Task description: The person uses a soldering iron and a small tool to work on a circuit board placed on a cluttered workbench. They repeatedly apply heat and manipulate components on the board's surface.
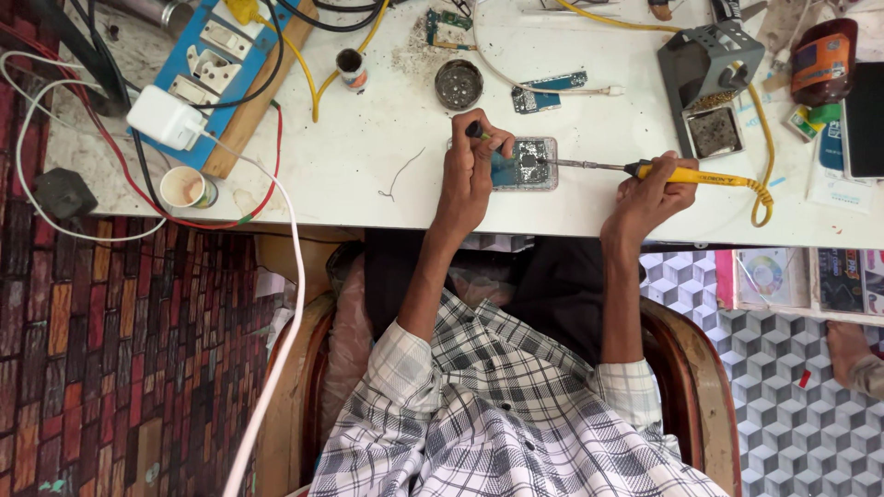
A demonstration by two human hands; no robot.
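Right of the grey soldering stand [707, 57]: a brown jar's orange-blue label [819, 63], then a dark rectangular screen [866, 120].

Soldering on an opened phone at a white workbench

The left hand [470, 175] steadies the opened phone [525, 164] and pinches a thin dark tool [476, 132]; the right hand [645, 198] grips a yellow soldering iron [686, 174], tip on the board. A grey iron stand [707, 74] sits far right.
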